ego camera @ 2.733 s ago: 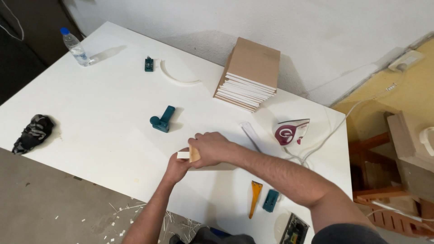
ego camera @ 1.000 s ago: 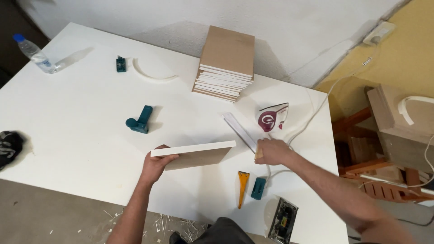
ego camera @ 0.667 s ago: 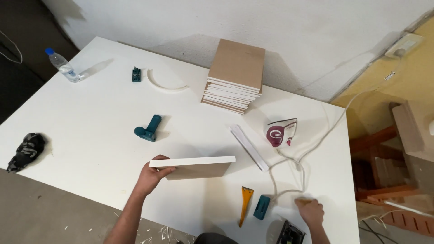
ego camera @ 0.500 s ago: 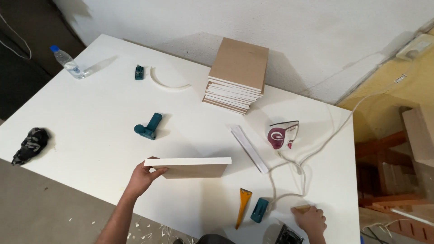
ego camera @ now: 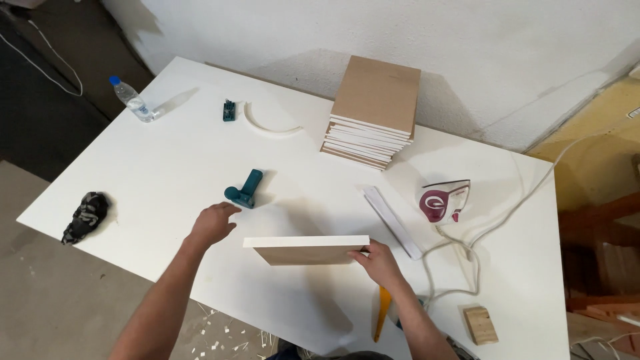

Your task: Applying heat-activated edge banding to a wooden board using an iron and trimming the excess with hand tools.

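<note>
The right hand [ego camera: 381, 261] grips the board [ego camera: 308, 249] upright on edge, seemingly to steady it, while the open left hand [ego camera: 211, 224] reaches toward the teal tool [ego camera: 245, 189].

A makeshift workshop, seen from above: a large white worktable [ego camera: 167, 167] stands against a rough plastered wall [ego camera: 467, 47] over a bare concrete floor [ego camera: 47, 313] littered with white offcuts [ego camera: 230, 330]. On the table lie a stack of board panels [ego camera: 373, 110], a teal hand tool [ego camera: 245, 189], an iron [ego camera: 443, 201] with its trailing cord [ego camera: 507, 213], a strip of white edging [ego camera: 392, 212], a small wood block [ego camera: 481, 325] and a crumpled rag [ego camera: 85, 216].
</note>
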